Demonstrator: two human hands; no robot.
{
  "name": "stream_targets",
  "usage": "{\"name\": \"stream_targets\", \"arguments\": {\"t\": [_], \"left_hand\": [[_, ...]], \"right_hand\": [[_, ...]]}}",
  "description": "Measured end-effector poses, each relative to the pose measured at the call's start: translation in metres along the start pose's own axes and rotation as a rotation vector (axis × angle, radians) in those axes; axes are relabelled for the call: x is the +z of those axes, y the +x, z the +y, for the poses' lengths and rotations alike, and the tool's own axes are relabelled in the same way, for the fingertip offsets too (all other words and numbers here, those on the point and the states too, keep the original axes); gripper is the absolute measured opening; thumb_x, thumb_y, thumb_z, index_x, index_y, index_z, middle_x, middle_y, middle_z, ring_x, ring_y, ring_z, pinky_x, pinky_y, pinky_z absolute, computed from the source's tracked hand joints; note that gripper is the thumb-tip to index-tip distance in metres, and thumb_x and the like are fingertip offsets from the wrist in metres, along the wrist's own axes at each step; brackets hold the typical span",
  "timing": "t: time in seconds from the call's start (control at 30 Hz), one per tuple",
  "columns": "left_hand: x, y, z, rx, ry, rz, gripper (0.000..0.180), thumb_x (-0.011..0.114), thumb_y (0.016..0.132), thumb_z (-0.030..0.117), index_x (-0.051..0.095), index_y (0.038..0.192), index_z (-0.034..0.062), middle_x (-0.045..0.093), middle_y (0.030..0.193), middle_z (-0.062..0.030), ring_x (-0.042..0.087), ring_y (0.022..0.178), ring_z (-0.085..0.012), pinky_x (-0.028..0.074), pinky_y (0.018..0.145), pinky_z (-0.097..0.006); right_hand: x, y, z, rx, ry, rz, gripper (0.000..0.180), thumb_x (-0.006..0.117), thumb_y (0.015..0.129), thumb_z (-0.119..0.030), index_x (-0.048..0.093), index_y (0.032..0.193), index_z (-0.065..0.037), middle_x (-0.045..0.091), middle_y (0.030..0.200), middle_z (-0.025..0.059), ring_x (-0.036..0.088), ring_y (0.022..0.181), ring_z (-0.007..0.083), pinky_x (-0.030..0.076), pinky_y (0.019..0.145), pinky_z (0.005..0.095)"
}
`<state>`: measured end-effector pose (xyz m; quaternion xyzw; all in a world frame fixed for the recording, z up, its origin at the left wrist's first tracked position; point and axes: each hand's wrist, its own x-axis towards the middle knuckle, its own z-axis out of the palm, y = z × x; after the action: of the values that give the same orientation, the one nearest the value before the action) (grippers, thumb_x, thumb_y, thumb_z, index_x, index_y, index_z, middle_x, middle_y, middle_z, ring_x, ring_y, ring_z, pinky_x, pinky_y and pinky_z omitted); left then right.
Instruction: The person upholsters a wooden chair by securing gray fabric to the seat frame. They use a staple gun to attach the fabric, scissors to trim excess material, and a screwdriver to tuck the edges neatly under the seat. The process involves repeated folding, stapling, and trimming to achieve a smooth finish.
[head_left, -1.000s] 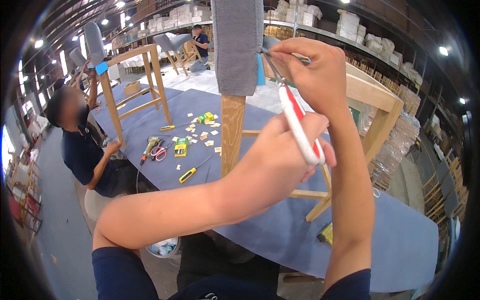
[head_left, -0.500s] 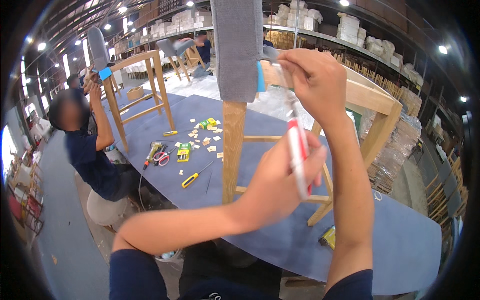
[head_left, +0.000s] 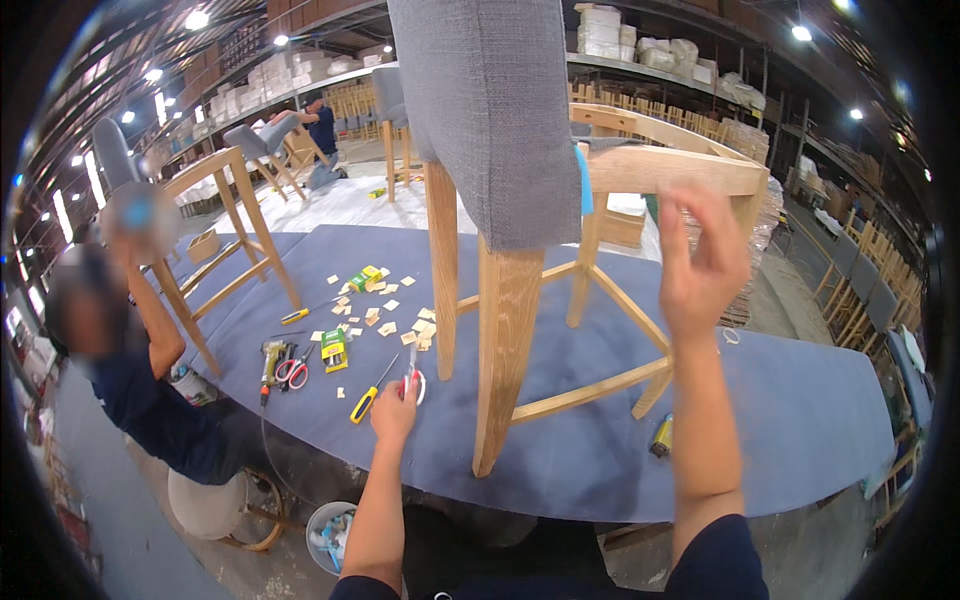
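Note:
A wooden chair with a grey fabric back [head_left: 490, 110] stands on the blue-covered table [head_left: 780, 420], its pale front leg [head_left: 505, 340] nearest me. My left hand [head_left: 394, 410] is down on the table left of that leg, fingers closed on red-handled scissors [head_left: 412, 379] that touch the cloth. My right hand [head_left: 700, 260] is raised in the air with its fingers spread and holds nothing. It hovers in front of the chair's bare wooden seat frame [head_left: 680, 170].
A yellow-handled screwdriver [head_left: 365, 401], another pair of red scissors [head_left: 292, 371], a staple gun [head_left: 272, 355], green boxes [head_left: 335, 350] and several small wood chips [head_left: 385, 315] lie left of my hand. A seated person [head_left: 150, 400] works on a stool frame [head_left: 230, 230]. A bucket [head_left: 330, 530] stands on the floor.
My left hand has dropped from up by the chair back to the table, taking the red scissors with it. My right hand has let go of the chair top and opened.

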<state>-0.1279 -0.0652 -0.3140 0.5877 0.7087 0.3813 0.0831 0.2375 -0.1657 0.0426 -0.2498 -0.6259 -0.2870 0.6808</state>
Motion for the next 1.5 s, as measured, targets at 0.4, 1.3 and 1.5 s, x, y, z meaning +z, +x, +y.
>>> {"name": "stream_targets", "arguments": {"t": [0.4,1.3,1.5], "left_hand": [[-0.231,0.047,0.320,0.759,-0.904,0.317,0.056,0.059,0.109,0.034,0.050,0.152,0.0005,0.055,0.154,-0.0183,0.050,0.144,-0.0287,0.037,0.118,-0.042],[-0.179,0.026,0.366,0.501,-1.231,0.104,0.105,0.063,0.103,0.057,0.008,0.166,-0.0074,0.038,0.162,-0.0244,0.040,0.147,-0.0274,0.031,0.122,-0.035],[-0.184,0.014,0.375,0.548,-1.359,0.050,0.107,0.080,0.096,0.032,0.009,0.165,-0.0083,0.060,0.138,-0.0177,0.061,0.122,-0.0230,0.050,0.104,-0.033]], "right_hand": [[0.080,-0.042,-0.042,0.765,0.588,-0.035,0.045,0.074,0.103,-0.027,0.059,0.067,-0.005,0.056,0.067,-0.0058,0.046,0.065,0.0027,0.034,0.058,0.0230],[0.116,-0.063,-0.035,0.659,0.805,0.218,0.049,0.062,0.110,-0.024,0.040,0.068,-0.012,0.041,0.066,-0.0079,0.030,0.061,0.0018,0.020,0.054,0.0252],[0.112,-0.058,-0.041,0.697,0.833,0.238,0.051,0.065,0.109,-0.029,0.042,0.068,-0.011,0.040,0.069,-0.0089,0.028,0.065,0.0032,0.019,0.059,0.0261]]}}
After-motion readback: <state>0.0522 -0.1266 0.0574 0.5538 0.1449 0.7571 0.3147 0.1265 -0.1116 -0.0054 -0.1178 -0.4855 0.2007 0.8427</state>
